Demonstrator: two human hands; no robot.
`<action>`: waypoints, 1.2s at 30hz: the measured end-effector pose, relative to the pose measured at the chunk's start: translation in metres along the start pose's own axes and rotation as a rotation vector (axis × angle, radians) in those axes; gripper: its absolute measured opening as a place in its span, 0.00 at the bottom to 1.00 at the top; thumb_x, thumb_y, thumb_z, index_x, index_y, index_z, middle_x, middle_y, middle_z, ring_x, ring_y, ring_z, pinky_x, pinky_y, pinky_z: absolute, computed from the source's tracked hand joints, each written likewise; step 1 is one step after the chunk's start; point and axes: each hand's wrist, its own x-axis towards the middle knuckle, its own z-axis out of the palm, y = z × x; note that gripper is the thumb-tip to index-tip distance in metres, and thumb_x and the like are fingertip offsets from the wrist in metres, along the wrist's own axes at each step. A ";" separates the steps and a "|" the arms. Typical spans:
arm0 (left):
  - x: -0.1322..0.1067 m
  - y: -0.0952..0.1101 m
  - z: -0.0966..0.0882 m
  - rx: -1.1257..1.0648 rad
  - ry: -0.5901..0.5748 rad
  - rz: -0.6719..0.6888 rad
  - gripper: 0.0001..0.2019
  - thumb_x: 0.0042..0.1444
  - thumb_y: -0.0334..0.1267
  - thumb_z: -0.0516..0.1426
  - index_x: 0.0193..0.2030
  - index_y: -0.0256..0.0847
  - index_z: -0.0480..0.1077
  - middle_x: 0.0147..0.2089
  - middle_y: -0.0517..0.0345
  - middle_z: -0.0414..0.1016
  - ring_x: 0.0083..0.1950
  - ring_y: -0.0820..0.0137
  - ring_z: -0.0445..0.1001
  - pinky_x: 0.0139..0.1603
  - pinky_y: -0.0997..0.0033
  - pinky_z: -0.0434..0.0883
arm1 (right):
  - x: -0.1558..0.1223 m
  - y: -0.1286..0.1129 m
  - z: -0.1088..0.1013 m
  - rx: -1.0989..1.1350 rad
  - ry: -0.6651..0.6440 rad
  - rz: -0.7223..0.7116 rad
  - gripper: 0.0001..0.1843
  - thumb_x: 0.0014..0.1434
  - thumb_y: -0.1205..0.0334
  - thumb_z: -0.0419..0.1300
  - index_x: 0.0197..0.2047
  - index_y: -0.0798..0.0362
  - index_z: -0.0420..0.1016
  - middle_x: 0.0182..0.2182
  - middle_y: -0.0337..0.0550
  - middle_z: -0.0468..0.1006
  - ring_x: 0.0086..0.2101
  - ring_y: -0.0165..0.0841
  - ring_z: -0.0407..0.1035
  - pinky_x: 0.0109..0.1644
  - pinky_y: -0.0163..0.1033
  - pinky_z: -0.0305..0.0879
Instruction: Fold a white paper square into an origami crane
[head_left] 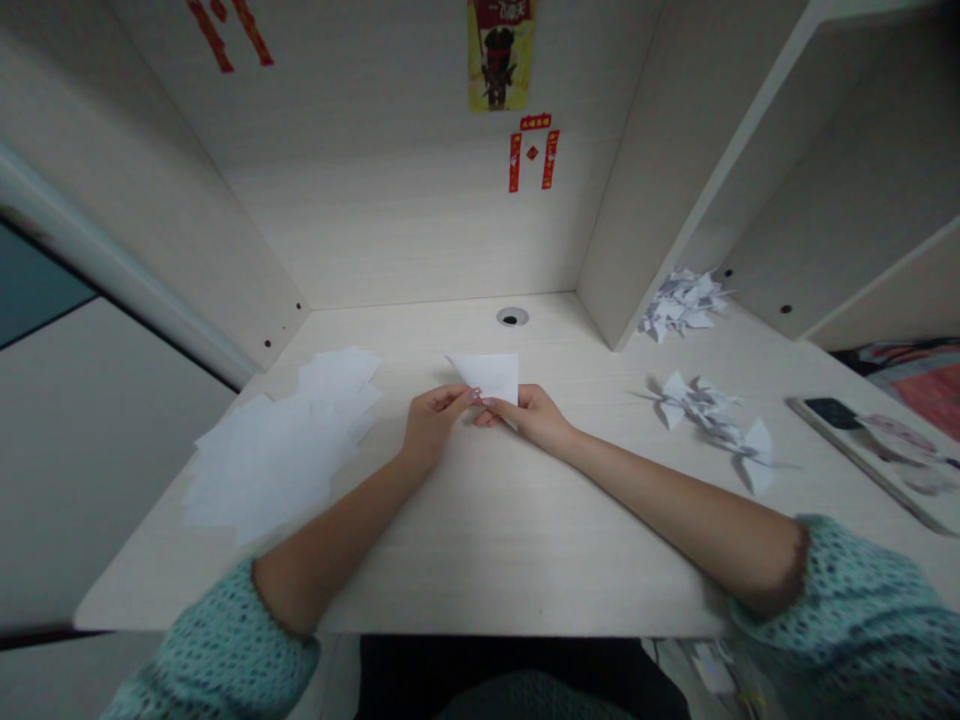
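A white sheet of paper (495, 372), partly folded with a pointed corner at its upper left, is held up over the middle of the desk. My left hand (435, 418) pinches its lower edge between thumb and fingers. From the other side, my right hand (534, 415) grips the lower right part, thumb in front and fingers curled behind. Both thumb tips nearly meet at the bottom of the paper. The fold behind the fingers is hidden.
Left on the desk (480, 560) lies a spread pile of white paper sheets (281, 450). To the right are several folded paper pieces (712, 415), with a heap of folded paper (682, 303) behind, beside the upright panel (645, 220). A phone (877, 455) lies far right. A cable hole (512, 317) sits at the back.
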 end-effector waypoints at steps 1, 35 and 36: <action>0.000 0.001 0.000 0.006 -0.001 -0.002 0.13 0.46 0.47 0.62 0.30 0.39 0.78 0.33 0.56 0.79 0.36 0.67 0.74 0.42 0.69 0.69 | 0.000 0.001 0.000 -0.015 0.011 -0.005 0.21 0.50 0.45 0.62 0.29 0.56 0.81 0.27 0.46 0.82 0.28 0.33 0.75 0.38 0.38 0.71; 0.017 -0.002 -0.013 -0.462 0.225 -0.139 0.10 0.43 0.41 0.65 0.30 0.38 0.74 0.36 0.56 0.74 0.37 0.75 0.70 0.39 0.77 0.65 | -0.001 -0.005 0.003 -0.096 -0.067 0.034 0.24 0.48 0.41 0.62 0.31 0.56 0.81 0.24 0.46 0.82 0.25 0.32 0.75 0.35 0.38 0.71; 0.019 -0.002 -0.015 -0.477 0.237 -0.145 0.11 0.43 0.41 0.65 0.31 0.38 0.74 0.37 0.55 0.75 0.38 0.75 0.70 0.38 0.77 0.65 | -0.001 -0.005 0.002 -0.111 -0.076 0.037 0.23 0.49 0.41 0.61 0.31 0.55 0.81 0.24 0.46 0.82 0.25 0.33 0.75 0.35 0.38 0.71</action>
